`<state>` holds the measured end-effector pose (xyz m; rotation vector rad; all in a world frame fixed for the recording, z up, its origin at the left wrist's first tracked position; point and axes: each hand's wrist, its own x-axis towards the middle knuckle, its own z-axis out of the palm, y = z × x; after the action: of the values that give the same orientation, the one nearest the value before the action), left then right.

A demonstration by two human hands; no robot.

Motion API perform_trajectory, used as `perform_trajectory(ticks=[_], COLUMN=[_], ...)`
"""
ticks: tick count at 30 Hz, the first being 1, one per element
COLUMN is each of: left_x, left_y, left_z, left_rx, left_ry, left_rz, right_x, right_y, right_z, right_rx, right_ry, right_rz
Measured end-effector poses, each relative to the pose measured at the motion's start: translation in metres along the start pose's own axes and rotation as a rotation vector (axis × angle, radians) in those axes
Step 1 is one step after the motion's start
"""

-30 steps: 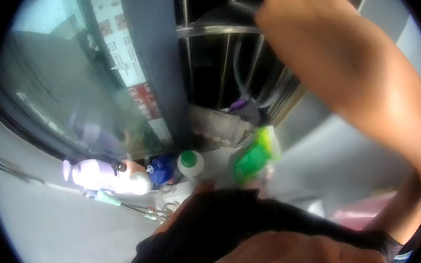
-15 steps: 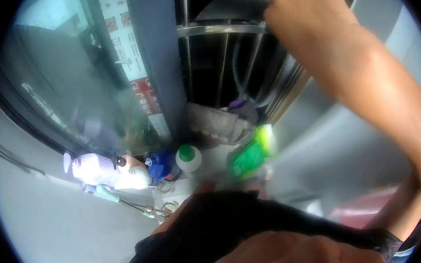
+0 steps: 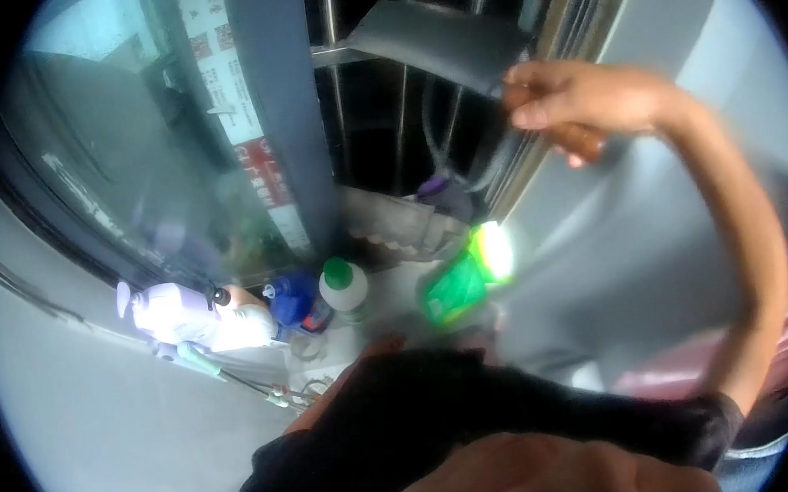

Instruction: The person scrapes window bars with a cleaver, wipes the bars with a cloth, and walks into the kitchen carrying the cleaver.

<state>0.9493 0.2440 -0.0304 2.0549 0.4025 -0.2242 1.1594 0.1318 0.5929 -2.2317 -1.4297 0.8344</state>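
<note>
My right hand [image 3: 576,101] is closed around the brown wooden handle [image 3: 578,140] of a cleaver. Its wide dark blade [image 3: 444,41] points left, raised in front of the window bars. Low in the middle, my left forearm [image 3: 328,408] comes out from under the black shirt [image 3: 407,428]. Only a blurred bit of my left hand [image 3: 384,345] shows past the cloth, and its fingers are hidden. Beyond it stand a white bottle with a green cap [image 3: 342,289] and a bright green package [image 3: 456,287].
Pump bottles, one lilac [image 3: 175,312] and one blue [image 3: 290,299], line the sill at left. Metal bars [image 3: 403,108] cross the window opening. A purple-topped object [image 3: 441,192] lies by the frame. A blurred skin-coloured shape [image 3: 538,474] fills the bottom edge.
My right hand has come down and turned, so the cleaver's wooden handle and more of its blade show. The view has shifted slightly; the bottles stay in place.
</note>
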Motion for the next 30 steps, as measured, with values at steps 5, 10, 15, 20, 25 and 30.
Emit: perform_trajectory(ticks=[5,10,15,20,25,30], left_x=[0.001,-0.003,-0.006,0.006,-0.003,0.016], left_y=[0.003,0.013,0.015,-0.027,-0.008,-0.050], left_z=[0.002,-0.007,-0.006,0.006,-0.003,0.012], left_rx=[-0.006,0.075,0.239,-0.031,0.002,-0.121], left_ry=[0.064,0.026,0.024,0.001,0.024,-0.007], left_rz=[0.079,0.048,-0.020,0.007,0.048,0.071], right_x=[0.015,-0.011,-0.009,-0.009,0.004,-0.007], right_y=[0.051,0.033,0.024,0.007,0.012,-0.007], right_z=[0.031,0.046,0.029,0.024,0.024,0.021], right_rx=[0.621,0.161,-0.195,-0.345,-0.386,-0.288], right_ry=[-0.029,0.305,0.485,0.459,0.545,0.451], right_rz=[-0.162,-0.206,-0.276,-0.198,-0.279,-0.133])
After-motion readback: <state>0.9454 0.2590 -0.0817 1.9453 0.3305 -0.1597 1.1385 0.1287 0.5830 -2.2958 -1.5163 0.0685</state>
